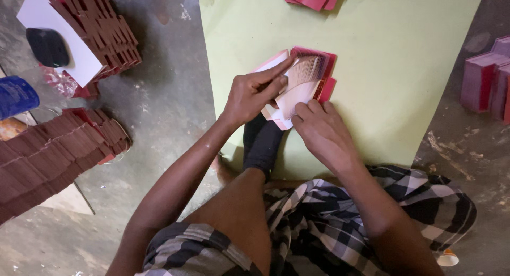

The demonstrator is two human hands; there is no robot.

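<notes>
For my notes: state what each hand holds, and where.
Both hold the fanned card stack: left hand at its left edge, right hand at its lower edge.

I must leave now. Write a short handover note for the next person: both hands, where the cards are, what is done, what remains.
Left hand: presses on top of the fanned stack of red and white cards, fingers stretched over it.
Right hand: grips the stack's near edge.
The stack lies on the pale green sheet, with a black sock-clad foot below it.
Done: long rows of red cards on the floor to the left.
Left: this stack is in mid-fan.
</notes>
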